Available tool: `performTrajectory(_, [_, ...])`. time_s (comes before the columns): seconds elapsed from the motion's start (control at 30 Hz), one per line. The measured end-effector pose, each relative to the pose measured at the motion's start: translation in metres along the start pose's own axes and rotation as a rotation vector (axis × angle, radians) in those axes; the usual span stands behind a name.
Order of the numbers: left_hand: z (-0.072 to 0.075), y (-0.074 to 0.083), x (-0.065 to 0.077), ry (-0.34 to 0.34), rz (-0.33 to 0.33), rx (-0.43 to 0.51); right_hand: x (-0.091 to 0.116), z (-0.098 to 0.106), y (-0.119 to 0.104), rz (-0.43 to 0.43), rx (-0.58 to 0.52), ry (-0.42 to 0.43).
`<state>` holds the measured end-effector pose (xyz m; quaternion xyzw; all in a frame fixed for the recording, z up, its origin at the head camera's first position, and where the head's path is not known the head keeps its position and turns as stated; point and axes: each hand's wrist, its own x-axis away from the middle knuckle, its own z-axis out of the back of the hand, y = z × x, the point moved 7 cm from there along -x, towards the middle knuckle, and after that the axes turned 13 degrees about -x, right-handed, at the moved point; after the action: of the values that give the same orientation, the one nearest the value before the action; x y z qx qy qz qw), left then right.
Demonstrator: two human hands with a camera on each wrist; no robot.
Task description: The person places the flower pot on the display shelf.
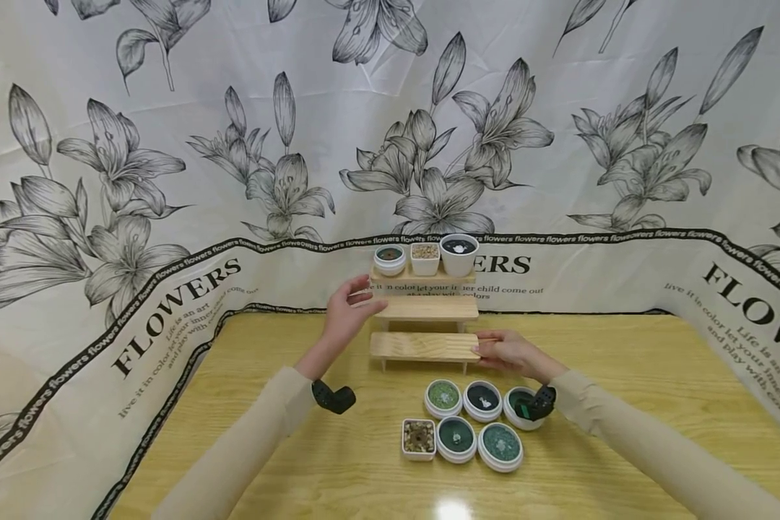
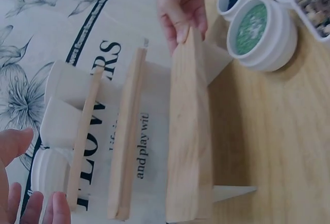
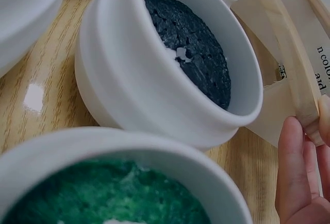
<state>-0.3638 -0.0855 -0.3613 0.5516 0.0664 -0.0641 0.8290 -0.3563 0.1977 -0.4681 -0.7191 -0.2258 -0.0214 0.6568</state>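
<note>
A three-tier wooden stand point(image 1: 424, 347) with pale legs stands near the back of the table. My right hand point(image 1: 512, 354) pinches the right end of its lowest board point(image 2: 190, 131) between thumb and fingers; the right wrist view shows the fingers point(image 3: 292, 167) at that board's end. My left hand point(image 1: 349, 312) is beside the left end of the upper tiers, fingers apart and holding nothing. On the top board sit a round white pot point(image 1: 390, 258), a square white pot of pebbles point(image 1: 425, 260) and a larger white pot with dark filling point(image 1: 459, 256).
In front of the stand, several white pots stand close together on the wooden table point(image 1: 286, 462). Among them are a green-filled pot point(image 1: 443, 397), a dark-filled pot point(image 1: 483, 401) and a square pebble pot point(image 1: 419, 438). A flower-printed cloth point(image 1: 286, 217) hangs behind and at both sides.
</note>
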Motion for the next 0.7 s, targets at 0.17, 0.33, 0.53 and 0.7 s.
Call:
performTrajectory(0.17, [-0.005,-0.011,0.014,-0.02,0.01,-0.03,-0.001,0.001,0.0,-0.001,-0.006,-0.005])
performTrajectory(0.33, [-0.01,-0.016,0.03,-0.058,-0.007,-0.019,-0.001,0.001,0.0,-0.006,0.0,-0.01])
performTrajectory(0.53, [-0.015,-0.024,0.045,-0.08,0.008,0.015,-0.002,0.001,0.001,-0.002,-0.007,-0.013])
performTrajectory(0.7, [-0.02,-0.03,0.056,-0.096,0.015,0.024,-0.002,0.0,0.001,0.0,-0.023,-0.015])
